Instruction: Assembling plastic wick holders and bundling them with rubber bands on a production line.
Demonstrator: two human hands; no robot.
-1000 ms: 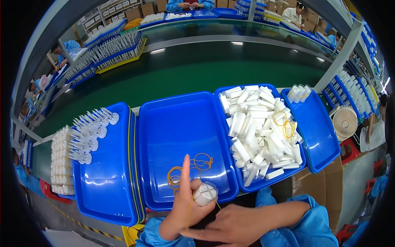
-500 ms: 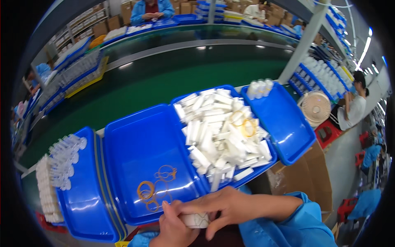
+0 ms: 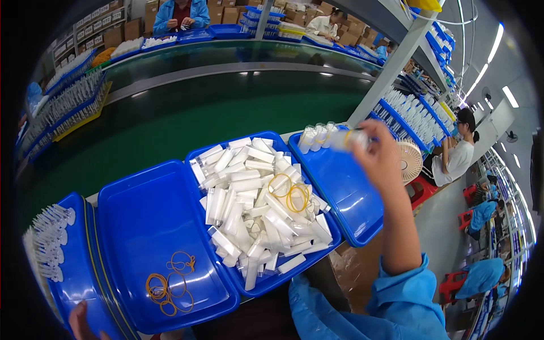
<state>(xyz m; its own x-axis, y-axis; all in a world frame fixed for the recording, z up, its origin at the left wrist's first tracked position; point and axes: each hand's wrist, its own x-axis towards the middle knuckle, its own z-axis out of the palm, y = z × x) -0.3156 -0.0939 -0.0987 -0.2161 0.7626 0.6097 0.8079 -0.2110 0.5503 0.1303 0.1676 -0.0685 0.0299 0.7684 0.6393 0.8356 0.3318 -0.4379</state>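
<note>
My right hand [image 3: 378, 153] is raised over the right-hand blue tray [image 3: 348, 192]. Its fingers are closed on a blurred bundle of clear and white plastic tubes [image 3: 345, 140] with a yellowish band around it. Similar clear-ended bundles [image 3: 317, 136] stand at that tray's far left corner. My left hand [image 3: 82, 322], partly cut off at the lower left, has its visible fingers apart by the leftmost blue tray [image 3: 85, 249]. Between my hands, a tray is heaped with white tube pieces [image 3: 249, 209], two yellow rubber bands [image 3: 296, 198] on top. Orange rubber bands [image 3: 160, 288] lie in the tray beside it.
Clear plastic parts [image 3: 52, 238] stand in rows at the far left. A green conveyor belt [image 3: 187, 119] runs behind the trays. A metal post [image 3: 391, 62] and a beige fan [image 3: 409, 161] are at the right. Other people sit across the belt and to the right.
My hands have parted. The right one has carried the banded bundle from in front of me up to the right tray; the left has moved to the lower left. The view has shifted right.
</note>
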